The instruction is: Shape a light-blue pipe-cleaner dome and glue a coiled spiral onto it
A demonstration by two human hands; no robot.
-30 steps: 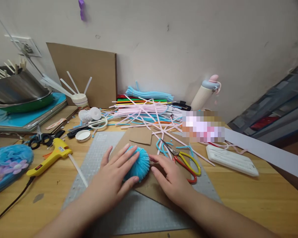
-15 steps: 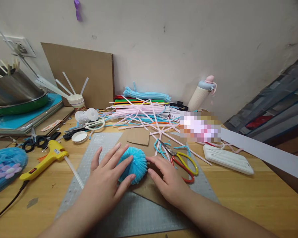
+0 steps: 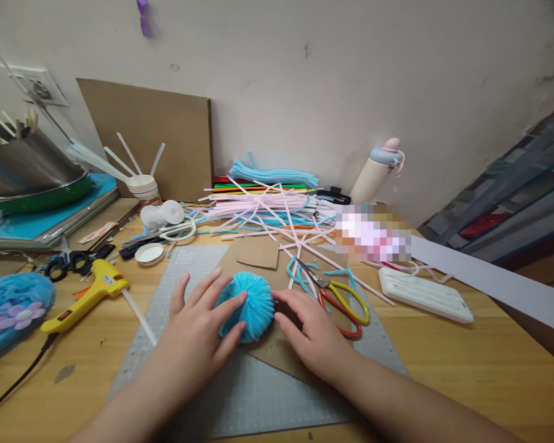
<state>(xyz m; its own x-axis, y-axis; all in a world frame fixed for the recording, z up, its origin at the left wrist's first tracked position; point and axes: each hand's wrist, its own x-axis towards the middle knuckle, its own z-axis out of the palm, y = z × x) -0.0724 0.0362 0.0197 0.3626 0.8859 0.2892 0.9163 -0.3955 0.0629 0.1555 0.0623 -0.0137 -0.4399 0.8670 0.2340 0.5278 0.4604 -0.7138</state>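
Observation:
A round, fluffy blue disc of pipe cleaners (image 3: 257,307), its strands radiating from the centre, lies on a brown cardboard piece (image 3: 277,354). My left hand (image 3: 198,320) rests over its left side with fingers spread, the index fingertip near its centre and the thumb at its front. My right hand (image 3: 311,329) is at the right edge, thumb and index finger apart; whether those fingertips touch the disc is hard to tell. Pliers-like cutters (image 3: 339,301) with one red and one yellow handle lie just beyond my right hand, beside cut blue pipe cleaner pieces (image 3: 300,277).
A grey cutting mat (image 3: 240,400) lies beneath the cardboard. To the left are a yellow glue gun (image 3: 85,295), black scissors (image 3: 67,261) and a white spool (image 3: 161,214). Pink pipe cleaners (image 3: 263,200) are heaped at the back. A white power strip (image 3: 425,295) and a bottle (image 3: 376,169) stand right.
My left thumb and fingers have shifted very slightly left on the blue disc. The right hand looks nearly unmoved; the whole view has shifted a little.

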